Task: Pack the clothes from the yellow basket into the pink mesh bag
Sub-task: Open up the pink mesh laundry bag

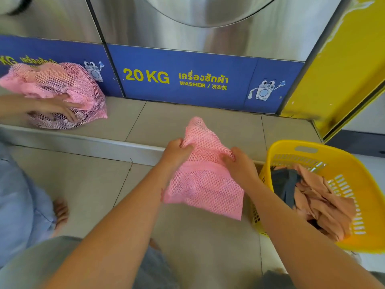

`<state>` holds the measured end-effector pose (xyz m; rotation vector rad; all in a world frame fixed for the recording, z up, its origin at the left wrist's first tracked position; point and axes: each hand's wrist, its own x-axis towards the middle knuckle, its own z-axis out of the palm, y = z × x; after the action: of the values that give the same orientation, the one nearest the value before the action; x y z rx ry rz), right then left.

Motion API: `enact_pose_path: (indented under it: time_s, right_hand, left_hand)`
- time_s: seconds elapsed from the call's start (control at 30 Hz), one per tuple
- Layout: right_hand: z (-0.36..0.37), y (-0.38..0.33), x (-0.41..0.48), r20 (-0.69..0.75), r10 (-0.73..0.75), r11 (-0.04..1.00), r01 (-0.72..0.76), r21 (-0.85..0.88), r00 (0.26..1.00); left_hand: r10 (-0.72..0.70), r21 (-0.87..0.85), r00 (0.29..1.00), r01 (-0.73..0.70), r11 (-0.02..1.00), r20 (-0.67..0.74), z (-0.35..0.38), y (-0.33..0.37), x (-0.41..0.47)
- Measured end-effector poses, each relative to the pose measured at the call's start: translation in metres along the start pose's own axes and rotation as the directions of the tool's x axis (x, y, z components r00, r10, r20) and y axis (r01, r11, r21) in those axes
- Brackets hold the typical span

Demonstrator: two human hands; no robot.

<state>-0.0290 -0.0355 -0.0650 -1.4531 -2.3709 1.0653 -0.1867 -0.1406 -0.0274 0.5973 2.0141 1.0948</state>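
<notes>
Both hands, left hand (177,150) and right hand (239,163), grip pink mesh bag (204,184) between them.

Both bare forearms reach up from 6 o'clock toward centre frame. The left hand (177,152) is fisted, knuckles up, pinching pink mesh. At its 3 o'clock, close by, the right hand (239,164) curls its fingers into the same mesh.

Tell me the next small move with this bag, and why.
Probably pull the pink mesh bag open at its top. Both the left hand and right hand grip it bunched and flat, while the clothes lie in the yellow basket.
</notes>
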Motion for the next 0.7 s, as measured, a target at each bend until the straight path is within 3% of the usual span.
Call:
enact_pose_path:
  time_s: [0.1,0.2,0.33,0.47,0.7]
  right_hand:
    - [0.012,0.007,0.005,0.004,0.039,0.992,-0.039,-0.117,0.999]
    - [0.023,0.006,0.003,-0.029,0.014,0.984,-0.019,-0.179,0.999]
    - [0.037,0.0,-0.008,-0.087,-0.18,0.981,0.185,0.061,0.98]
    - [0.046,-0.008,-0.028,-0.032,-0.256,0.949,0.257,0.183,0.966]
    - [0.049,-0.015,-0.04,-0.065,-0.406,0.911,0.409,0.046,0.912]
  left_hand:
    - [0.007,0.087,1.0,-0.004,0.996,-0.026,0.001,-0.009,0.01]
    - [-0.037,-0.034,0.999,0.038,0.999,0.01,0.005,-0.02,0.017]
    - [-0.065,-0.111,0.996,0.072,0.991,0.057,0.018,-0.023,0.018]
    - [-0.124,-0.189,0.989,0.138,0.972,0.081,0.025,-0.021,0.017]
    - [-0.219,-0.167,0.971,0.233,0.958,0.1,0.024,-0.024,0.017]
